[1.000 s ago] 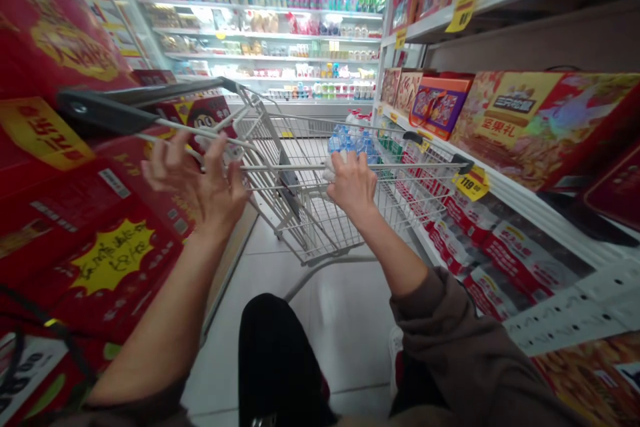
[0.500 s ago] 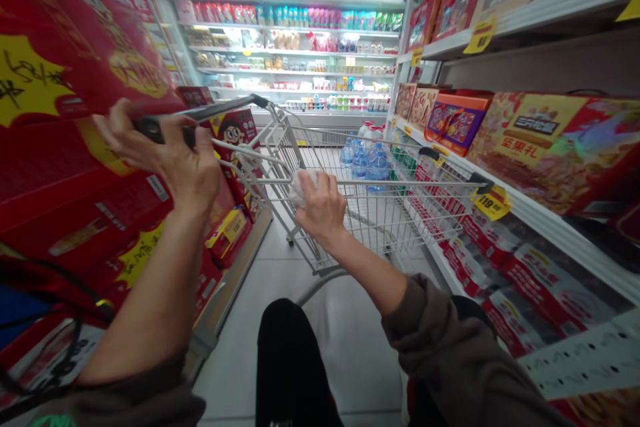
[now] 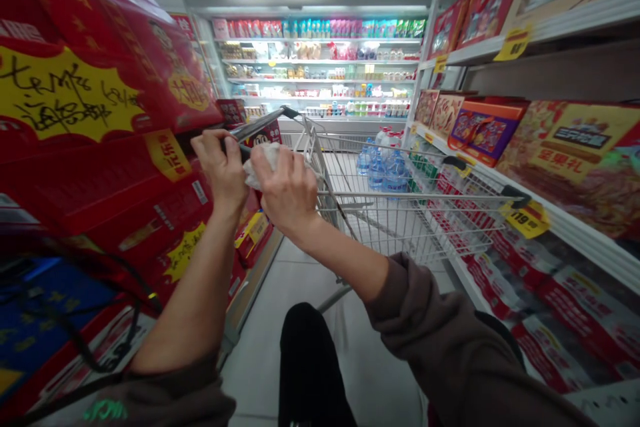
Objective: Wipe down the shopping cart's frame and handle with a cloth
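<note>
A metal shopping cart (image 3: 400,213) lies tipped on its side in the aisle. My left hand (image 3: 220,170) is wrapped round the dark handle end of the cart at the left. Close beside it, my right hand (image 3: 287,190) presses a crumpled whitish cloth (image 3: 260,163) against the frame near the handle (image 3: 263,123). The cloth is partly covered by my right fingers. Wire mesh of the basket stretches away to the right of my hands.
Stacked red gift boxes (image 3: 100,173) crowd the left. Shelves with boxed snacks (image 3: 575,153) line the right, the cart's corner close to them. Blue-tinted water bottles (image 3: 395,170) stand on the floor beyond the cart. A lit refrigerated display (image 3: 325,67) fills the back.
My right hand has moved the cloth from the basket's rim, leftward and up, to the frame beside my left hand. The left hand keeps hold of the handle. The view has shifted slightly left.
</note>
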Demonstrator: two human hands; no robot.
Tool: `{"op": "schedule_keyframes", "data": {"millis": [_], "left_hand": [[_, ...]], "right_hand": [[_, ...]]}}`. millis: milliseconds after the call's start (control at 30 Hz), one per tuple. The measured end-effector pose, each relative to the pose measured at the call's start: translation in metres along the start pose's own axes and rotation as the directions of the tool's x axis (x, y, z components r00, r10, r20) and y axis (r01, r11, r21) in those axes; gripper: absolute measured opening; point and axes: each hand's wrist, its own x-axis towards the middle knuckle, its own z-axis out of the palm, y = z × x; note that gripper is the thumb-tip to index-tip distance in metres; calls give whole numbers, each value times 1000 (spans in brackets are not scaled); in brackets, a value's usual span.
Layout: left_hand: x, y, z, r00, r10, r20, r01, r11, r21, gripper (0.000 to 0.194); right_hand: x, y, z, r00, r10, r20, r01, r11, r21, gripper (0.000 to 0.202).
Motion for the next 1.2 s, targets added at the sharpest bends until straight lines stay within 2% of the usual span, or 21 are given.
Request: {"op": "schedule_keyframes", "data": {"millis": [100, 200, 333, 400, 467, 500, 600, 700, 767, 833, 900, 1000, 1100, 1200], "left_hand": [[0, 4, -9, 998, 37, 52, -38, 999, 13, 17], [5, 6, -18, 992, 78, 100, -84, 995, 57, 20], [5, 11, -17, 990, 84, 117, -86, 996, 15, 18], [0, 14, -12, 994, 67, 85, -64, 997, -36, 19], [-5, 18, -6, 998, 41, 47, -38, 998, -56, 19], [-8, 19, -4, 999, 29, 34, -27, 998, -58, 19], [-12, 21, -3, 1000, 19, 16, -17, 997, -79, 19], [-11, 18, -10, 997, 78, 27, -74, 988, -135, 28], [-7, 16, -17, 991, 121, 56, -108, 976, -188, 45], [-3, 14, -24, 984, 144, 106, -118, 968, -222, 61], [-1, 12, -28, 970, 181, 163, -143, 965, -220, 69], [-2, 13, -26, 953, 243, 181, -200, 953, -227, 72], [-13, 21, -15, 970, 226, 93, -196, 947, -255, 71], [-38, 39, -3, 972, 212, -98, -230, 944, -235, 69]], "right_hand": [[5, 0, -6, 1000, -22, 15, 22, 1000, -10, 55], [-12, 27, 1, 1000, 2, 22, -2, 1000, -21, 60], [-47, 73, 14, 985, 169, 30, -168, 985, -33, 64], [-58, 83, 14, 965, 258, 40, -257, 966, -32, 62], [-61, 80, 9, 961, 275, 34, -274, 961, -30, 61], [-60, 74, 6, 969, 245, 22, -244, 969, -25, 61], [-48, 45, 0, 999, 33, -41, -33, 999, -18, 62], [-36, 21, 14, 976, -190, -108, 185, 981, -61, 55], [-39, 18, 34, 956, -250, -154, 239, 967, -90, 49], [-53, 25, 55, 952, -240, -193, 227, 970, -87, 47], [-75, 38, 68, 956, -199, -215, 190, 980, -60, 46], [-101, 55, 67, 959, -125, -254, 123, 992, -26, 44], [-102, 61, 51, 942, -77, -327, 74, 997, -21, 42], [-88, 63, 47, 939, -35, -342, 36, 999, -5, 51]]}}
